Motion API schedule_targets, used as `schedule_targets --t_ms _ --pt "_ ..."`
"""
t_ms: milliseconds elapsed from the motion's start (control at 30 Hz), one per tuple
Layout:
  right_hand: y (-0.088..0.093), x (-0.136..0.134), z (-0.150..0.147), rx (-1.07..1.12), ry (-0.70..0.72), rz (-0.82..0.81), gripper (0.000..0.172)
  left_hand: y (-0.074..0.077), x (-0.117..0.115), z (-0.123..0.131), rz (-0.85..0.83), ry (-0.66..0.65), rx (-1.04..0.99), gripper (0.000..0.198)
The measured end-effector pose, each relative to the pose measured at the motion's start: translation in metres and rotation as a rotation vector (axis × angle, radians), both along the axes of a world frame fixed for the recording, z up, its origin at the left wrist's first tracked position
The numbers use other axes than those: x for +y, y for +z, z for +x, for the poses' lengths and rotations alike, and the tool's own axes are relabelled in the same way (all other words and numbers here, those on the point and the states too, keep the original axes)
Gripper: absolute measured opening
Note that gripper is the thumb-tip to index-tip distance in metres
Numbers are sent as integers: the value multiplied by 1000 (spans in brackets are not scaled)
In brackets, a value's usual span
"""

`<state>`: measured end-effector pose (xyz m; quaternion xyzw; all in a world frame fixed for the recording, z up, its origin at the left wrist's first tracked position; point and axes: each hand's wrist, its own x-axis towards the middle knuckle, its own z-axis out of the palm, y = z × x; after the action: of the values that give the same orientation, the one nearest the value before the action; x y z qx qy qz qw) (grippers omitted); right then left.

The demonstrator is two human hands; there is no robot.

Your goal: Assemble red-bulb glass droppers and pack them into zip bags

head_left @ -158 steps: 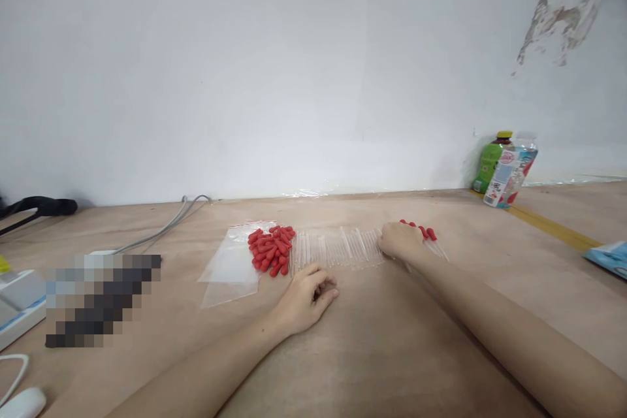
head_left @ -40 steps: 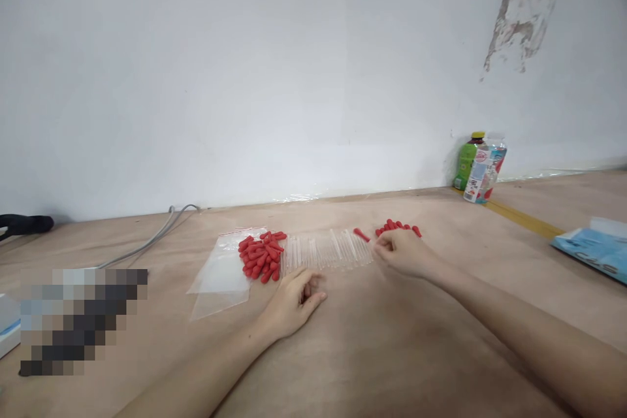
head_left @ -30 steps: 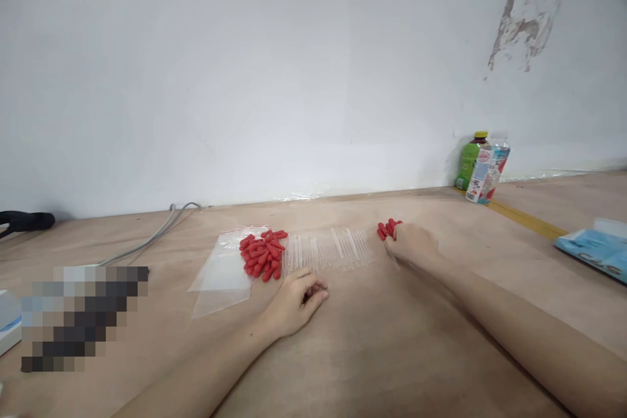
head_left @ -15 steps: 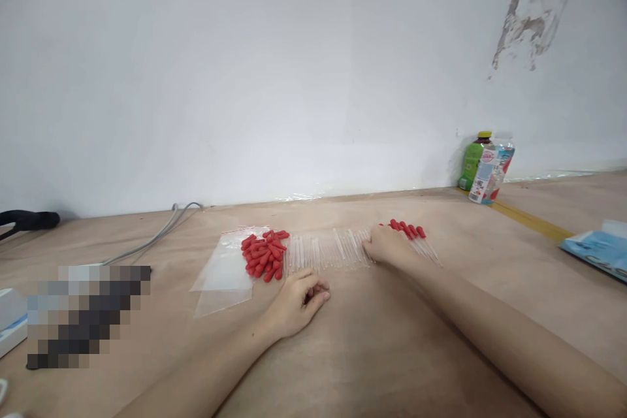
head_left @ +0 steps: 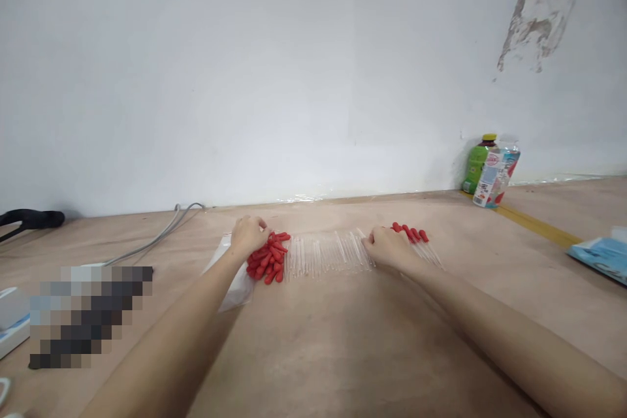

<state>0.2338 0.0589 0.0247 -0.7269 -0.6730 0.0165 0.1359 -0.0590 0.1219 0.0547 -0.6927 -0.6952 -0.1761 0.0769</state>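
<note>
A pile of red rubber bulbs [head_left: 266, 262] lies left of the middle, partly over clear plastic bags [head_left: 238, 292]. My left hand [head_left: 249, 235] is over the pile's back left edge, fingers curled down and closed; what they hold is hidden. A loose row of thin clear tubes [head_left: 321, 255] stretches right from the pile. My right hand [head_left: 388, 245] rests at the row's right end, its fingers pinched beside the last tubes; whether one is between them is hard to see. Beyond that hand lie several tubes capped with red bulbs [head_left: 414, 234], partly covered by it.
Two bottles, one green [head_left: 474, 166] and one clear with a printed label [head_left: 497, 176], stand by the wall. A blue packet [head_left: 600, 255] lies at the far right. On the left are a grey cable [head_left: 147, 251], a blurred dark object [head_left: 93, 317] and a black item [head_left: 36, 217].
My left hand has moved from the table in front of the tubes, up and left onto the bulb pile. My right hand stays at about the same place by the tubes.
</note>
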Motion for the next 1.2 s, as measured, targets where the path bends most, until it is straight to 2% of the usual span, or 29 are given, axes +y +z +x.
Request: schedule_targets --t_ms 133,267,367,500,700,800,867,933,1000,1100,1200 --pt "-8 -22 5 50 115 237 23 -1 30 -13 -207 124 0 34" --pt "-24 -42 15 65 259 418 19 -5 38 -14 -295 149 -5 31" --pt "-31 -53 18 68 325 454 17 -8 35 -12 -279 131 -11 28" --pt "-32 -59 16 77 354 472 18 -6 28 -10 -214 118 -28 27" --pt "-31 -60 16 88 394 486 17 13 9 -8 -20 74 -60 30" --pt "-34 -58 17 135 406 473 17 10 -20 7 89 -50 -78 25" --pt "-38 -56 17 170 423 475 17 -4 -49 23 107 -197 -92 21" --pt "-40 -56 16 180 458 476 20 -23 -81 40 107 -524 -136 18" --pt "-42 -56 15 172 516 471 24 -42 -107 53 24 -705 -179 16" --pt "-40 -61 11 160 591 466 26 -57 -127 64 -36 -780 -271 12" --pt "-36 -69 7 145 638 458 24 -58 -126 68 -69 -794 -298 17"
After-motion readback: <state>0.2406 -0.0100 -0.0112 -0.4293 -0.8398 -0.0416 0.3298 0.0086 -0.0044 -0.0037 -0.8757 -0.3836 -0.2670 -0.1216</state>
